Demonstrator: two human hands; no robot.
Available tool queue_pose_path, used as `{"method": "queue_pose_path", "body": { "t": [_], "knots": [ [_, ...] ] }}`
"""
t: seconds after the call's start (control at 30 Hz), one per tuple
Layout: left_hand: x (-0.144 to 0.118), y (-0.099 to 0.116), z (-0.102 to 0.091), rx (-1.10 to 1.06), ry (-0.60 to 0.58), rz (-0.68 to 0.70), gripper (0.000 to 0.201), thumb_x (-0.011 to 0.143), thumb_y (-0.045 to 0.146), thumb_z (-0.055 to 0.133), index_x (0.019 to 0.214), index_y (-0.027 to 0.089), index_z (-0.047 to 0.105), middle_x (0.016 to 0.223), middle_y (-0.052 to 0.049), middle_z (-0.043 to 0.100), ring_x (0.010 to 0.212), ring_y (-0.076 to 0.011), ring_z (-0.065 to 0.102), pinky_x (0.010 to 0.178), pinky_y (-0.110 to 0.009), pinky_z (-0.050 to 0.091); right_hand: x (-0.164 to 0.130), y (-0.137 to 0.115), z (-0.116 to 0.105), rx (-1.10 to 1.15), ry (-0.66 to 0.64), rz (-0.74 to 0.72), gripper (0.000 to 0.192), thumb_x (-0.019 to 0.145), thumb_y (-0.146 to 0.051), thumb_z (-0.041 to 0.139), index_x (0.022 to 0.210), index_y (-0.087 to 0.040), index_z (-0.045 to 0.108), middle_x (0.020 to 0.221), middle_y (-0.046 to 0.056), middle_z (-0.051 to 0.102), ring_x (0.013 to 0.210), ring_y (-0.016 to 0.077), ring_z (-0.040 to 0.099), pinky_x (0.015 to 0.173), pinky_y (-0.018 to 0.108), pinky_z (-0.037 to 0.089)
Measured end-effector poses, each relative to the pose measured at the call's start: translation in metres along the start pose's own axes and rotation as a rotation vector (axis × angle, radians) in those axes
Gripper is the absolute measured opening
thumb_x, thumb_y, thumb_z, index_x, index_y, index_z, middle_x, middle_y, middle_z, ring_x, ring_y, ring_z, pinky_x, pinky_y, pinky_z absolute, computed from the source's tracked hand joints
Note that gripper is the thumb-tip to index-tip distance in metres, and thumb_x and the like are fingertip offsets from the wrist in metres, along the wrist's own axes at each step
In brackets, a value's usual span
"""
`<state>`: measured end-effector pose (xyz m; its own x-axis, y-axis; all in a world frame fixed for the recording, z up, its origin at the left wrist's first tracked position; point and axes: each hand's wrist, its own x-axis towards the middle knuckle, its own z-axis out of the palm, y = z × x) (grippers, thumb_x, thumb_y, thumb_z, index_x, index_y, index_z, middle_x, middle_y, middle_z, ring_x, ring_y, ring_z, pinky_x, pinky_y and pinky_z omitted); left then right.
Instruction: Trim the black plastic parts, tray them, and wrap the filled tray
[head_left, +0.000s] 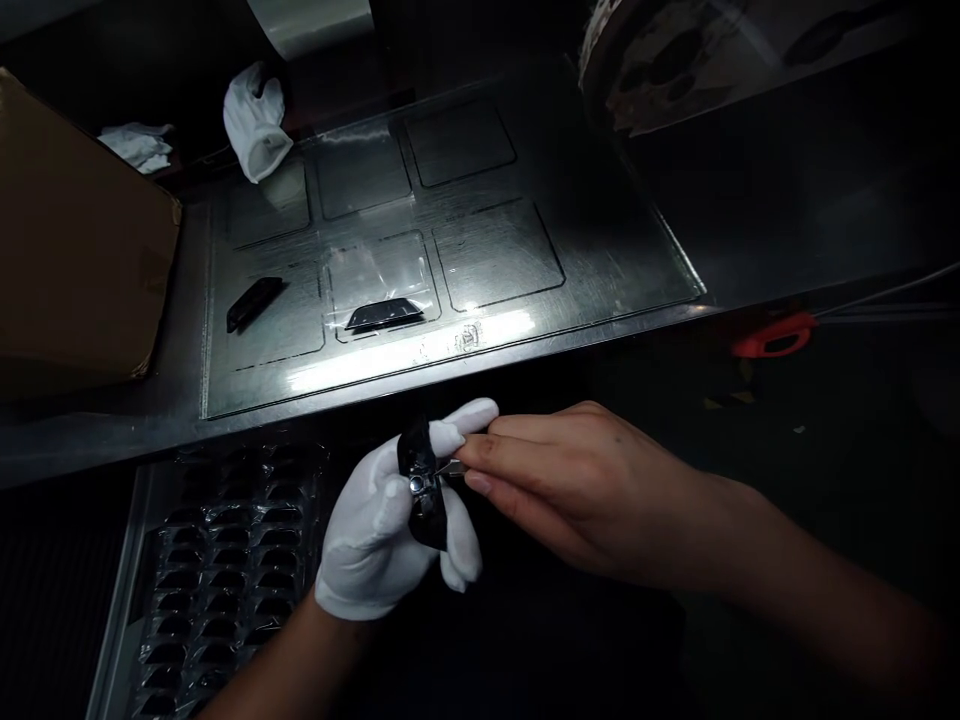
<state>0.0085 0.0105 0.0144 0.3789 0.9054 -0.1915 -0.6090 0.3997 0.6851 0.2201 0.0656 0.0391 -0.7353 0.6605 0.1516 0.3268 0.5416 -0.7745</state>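
Note:
My left hand (375,530), in a white glove, grips a small black plastic part (422,485) with a shiny metal stud on it. My bare right hand (555,480) pinches a thin metal tool (450,467) whose tip touches that part. Both hands meet just below the front edge of the metal worktop (600,260). On the worktop lies another black part (384,315) inside a clear plastic bag, and a further black part (253,302) lies to its left.
A tray (217,580) holding several black parts sits low at the left. A brown cardboard box (75,240) stands at far left. White gloves (255,120) lie at the back. A red-handled tool (776,335) rests at right. Surroundings are dark.

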Motion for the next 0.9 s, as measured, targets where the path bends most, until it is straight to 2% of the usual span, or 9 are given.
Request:
{"method": "queue_pose_path", "body": {
  "t": [0.1,0.17,0.23,0.3,0.4,0.5,0.67,0.83,0.9],
  "knots": [
    [0.000,-0.002,0.001,-0.010,-0.004,-0.001,0.037,0.101,0.043,0.061,0.132,0.026,0.073,0.147,-0.015,0.065,0.053,-0.0096,0.071,0.044,-0.020,0.053,-0.001,-0.001,-0.001,0.003,-0.006,0.006,0.021,0.108,-0.024,0.054,0.113,-0.019,0.073,0.088,0.002,0.071,0.069,0.0140,0.063,0.061,0.027,0.048],
    [0.000,-0.003,0.001,-0.025,-0.030,0.013,0.039,0.103,0.043,0.059,0.134,0.024,0.071,0.119,-0.013,0.077,0.050,-0.0096,0.069,0.043,-0.018,0.051,-0.002,-0.002,-0.002,0.013,-0.022,0.011,0.022,0.109,-0.024,0.053,0.118,-0.018,0.073,0.090,0.002,0.072,0.071,0.0137,0.064,0.063,0.027,0.049],
    [0.000,-0.003,0.001,-0.036,-0.055,0.025,0.042,0.104,0.043,0.055,0.137,0.021,0.069,0.088,-0.008,0.077,0.048,-0.0106,0.068,0.043,-0.017,0.049,-0.002,-0.003,-0.003,0.018,-0.036,0.017,0.025,0.109,-0.024,0.052,0.122,-0.019,0.072,0.092,0.002,0.072,0.073,0.0135,0.065,0.064,0.027,0.049],
    [0.001,-0.004,0.001,-0.038,-0.062,0.023,0.043,0.105,0.043,0.053,0.139,0.020,0.068,0.078,-0.005,0.074,0.048,-0.0111,0.067,0.044,-0.016,0.049,-0.002,-0.004,-0.004,0.016,-0.038,0.021,0.025,0.109,-0.025,0.052,0.123,-0.018,0.072,0.093,0.001,0.072,0.074,0.0134,0.066,0.064,0.027,0.049],
    [0.002,-0.006,0.002,-0.047,-0.042,0.028,0.042,0.104,0.043,0.055,0.136,0.020,0.070,0.102,-0.011,0.078,0.048,-0.0084,0.066,0.042,-0.015,0.047,-0.002,-0.004,-0.004,0.026,-0.029,0.020,0.024,0.109,-0.024,0.053,0.121,-0.018,0.073,0.094,0.001,0.073,0.075,0.0130,0.066,0.064,0.026,0.048],
    [0.002,-0.008,0.004,-0.059,-0.003,0.023,0.041,0.103,0.044,0.058,0.133,0.020,0.072,0.125,-0.016,0.074,0.047,-0.0065,0.065,0.040,-0.016,0.045,-0.004,-0.004,-0.003,0.046,-0.029,0.023,0.025,0.109,-0.024,0.053,0.123,-0.019,0.072,0.096,0.001,0.073,0.076,0.0128,0.067,0.065,0.026,0.048],
    [0.001,-0.013,0.006,-0.045,0.036,0.009,0.043,0.102,0.044,0.058,0.133,0.019,0.071,0.117,-0.016,0.075,0.044,-0.0076,0.062,0.038,-0.018,0.044,-0.009,-0.002,0.001,0.059,-0.004,0.021,0.026,0.110,-0.024,0.053,0.127,-0.018,0.071,0.102,0.000,0.075,0.082,0.0104,0.069,0.068,0.024,0.047],
    [-0.001,-0.016,0.005,-0.044,0.046,-0.007,0.041,0.102,0.043,0.058,0.131,0.018,0.072,0.112,-0.014,0.076,0.045,-0.0091,0.064,0.040,-0.019,0.046,-0.014,-0.001,0.003,0.079,-0.018,0.048,0.024,0.109,-0.022,0.053,0.121,-0.018,0.073,0.107,0.002,0.076,0.082,0.0103,0.069,0.068,0.024,0.047],
    [-0.002,-0.017,0.004,-0.045,0.044,-0.005,0.039,0.102,0.043,0.059,0.129,0.019,0.073,0.117,-0.015,0.076,0.045,-0.0089,0.064,0.041,-0.019,0.048,-0.016,-0.002,0.004,0.082,-0.030,0.053,0.023,0.109,-0.021,0.053,0.121,-0.018,0.073,0.107,0.002,0.076,0.083,0.0111,0.069,0.069,0.024,0.047]
  ]
}}
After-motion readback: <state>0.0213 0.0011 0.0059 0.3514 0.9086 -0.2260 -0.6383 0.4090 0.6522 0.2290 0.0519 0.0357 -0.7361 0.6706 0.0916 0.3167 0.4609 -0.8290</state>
